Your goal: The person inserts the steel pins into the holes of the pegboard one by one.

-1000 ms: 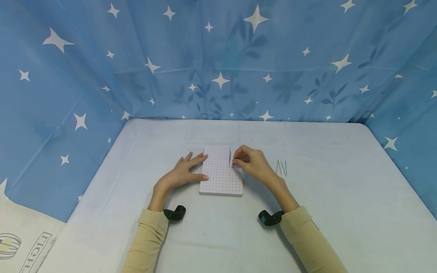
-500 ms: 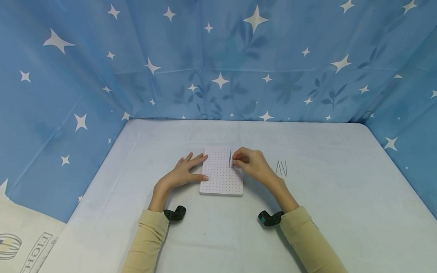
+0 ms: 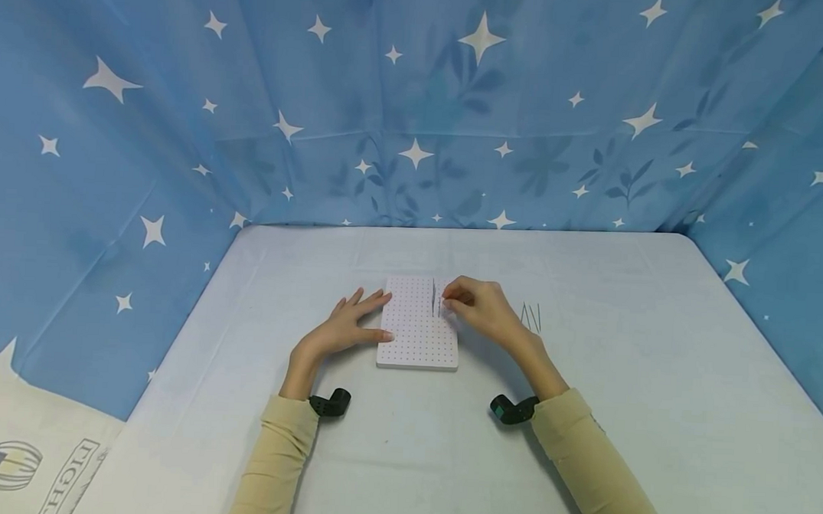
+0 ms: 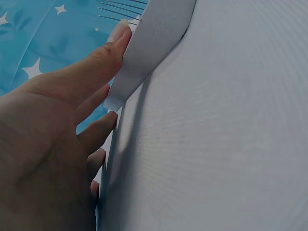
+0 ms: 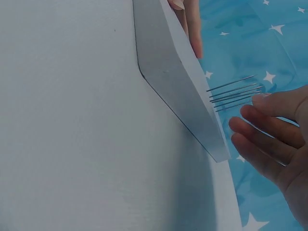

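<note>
Left hand [image 3: 345,327] lay flat, fingers straight, against the white pegboard [image 3: 415,334] mid-table [image 3: 403,441], while right hand [image 3: 481,306] pinched a pin [image 3: 440,303] upright among pins standing in the board.

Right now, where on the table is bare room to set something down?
The table is bare right of the loose pins, between the two sleeves in front of the white board, and behind it toward the curtain. It is crowded at the board: left hand, right hand, standing pins.
</note>
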A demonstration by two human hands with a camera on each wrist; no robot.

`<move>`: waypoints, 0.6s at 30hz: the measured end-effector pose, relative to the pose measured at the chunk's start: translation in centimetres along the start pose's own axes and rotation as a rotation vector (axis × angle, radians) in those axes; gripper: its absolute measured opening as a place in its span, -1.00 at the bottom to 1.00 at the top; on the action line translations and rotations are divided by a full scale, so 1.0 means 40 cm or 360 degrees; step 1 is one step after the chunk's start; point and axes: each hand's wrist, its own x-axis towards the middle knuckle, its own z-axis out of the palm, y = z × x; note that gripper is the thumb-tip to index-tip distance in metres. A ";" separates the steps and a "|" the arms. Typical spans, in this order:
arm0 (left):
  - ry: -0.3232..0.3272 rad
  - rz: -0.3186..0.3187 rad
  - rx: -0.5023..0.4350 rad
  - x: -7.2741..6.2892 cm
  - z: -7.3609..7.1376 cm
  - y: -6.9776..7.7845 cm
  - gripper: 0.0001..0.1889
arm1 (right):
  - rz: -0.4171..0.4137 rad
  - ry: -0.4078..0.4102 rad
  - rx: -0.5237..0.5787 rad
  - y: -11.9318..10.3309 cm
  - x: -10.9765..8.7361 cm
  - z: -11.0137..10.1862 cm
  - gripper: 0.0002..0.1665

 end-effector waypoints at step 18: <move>0.0003 0.0010 -0.0006 0.002 0.001 -0.004 -0.09 | 0.0050 -0.0083 -0.0092 0.024 -0.001 -0.056 -0.87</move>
